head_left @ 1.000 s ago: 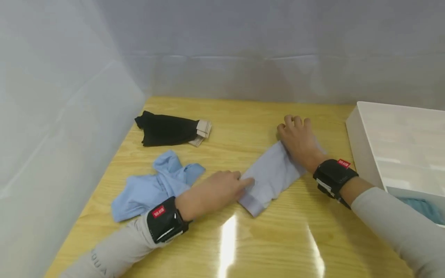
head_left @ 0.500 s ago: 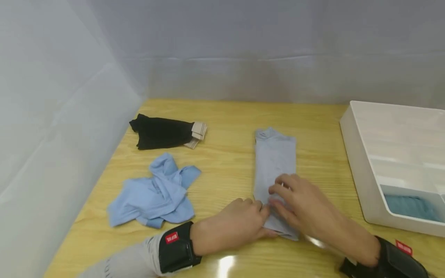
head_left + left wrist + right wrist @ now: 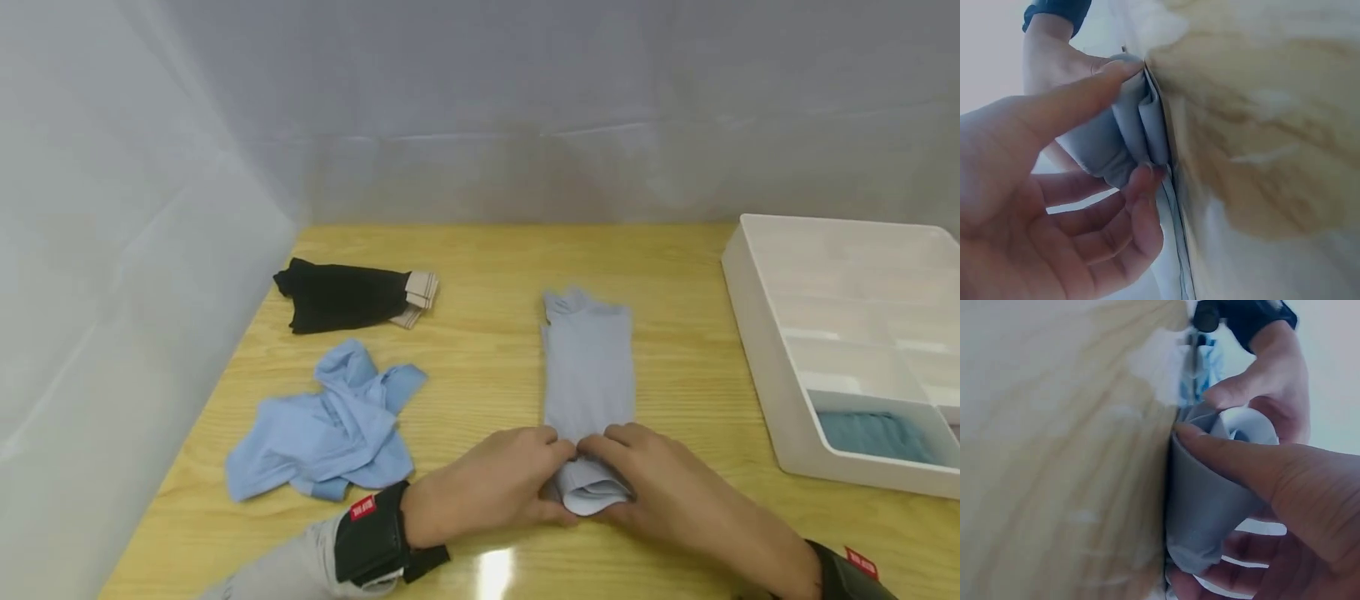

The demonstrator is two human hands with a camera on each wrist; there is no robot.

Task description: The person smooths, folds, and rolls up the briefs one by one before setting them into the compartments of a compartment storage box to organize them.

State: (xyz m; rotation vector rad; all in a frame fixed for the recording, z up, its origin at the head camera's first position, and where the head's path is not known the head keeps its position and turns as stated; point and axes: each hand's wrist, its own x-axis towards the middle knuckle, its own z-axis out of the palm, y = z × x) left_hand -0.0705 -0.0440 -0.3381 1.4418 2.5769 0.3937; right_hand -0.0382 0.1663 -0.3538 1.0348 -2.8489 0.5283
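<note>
A black garment and a crumpled light-blue one lie at centre left on the wooden counter; a white divided tray sits at right. At lower centre, the left hand and right hand clamp their fingers on the rolled near end of a pale grey-blue sleeve.

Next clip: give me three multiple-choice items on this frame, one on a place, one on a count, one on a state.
1. Where does the black garment lie?
A. in the white tray
B. far left of the table
C. under the hands

2. How many garments lie on the table outside the white tray?
A. three
B. one
C. five

3. What state is the grey-blue garment in?
A. crumpled
B. hanging
C. near end rolled up

Key: 1 B, it sits by the left wall. 2 A, black, light blue and grey-blue. 3 C, left hand and right hand grip the roll.
</note>
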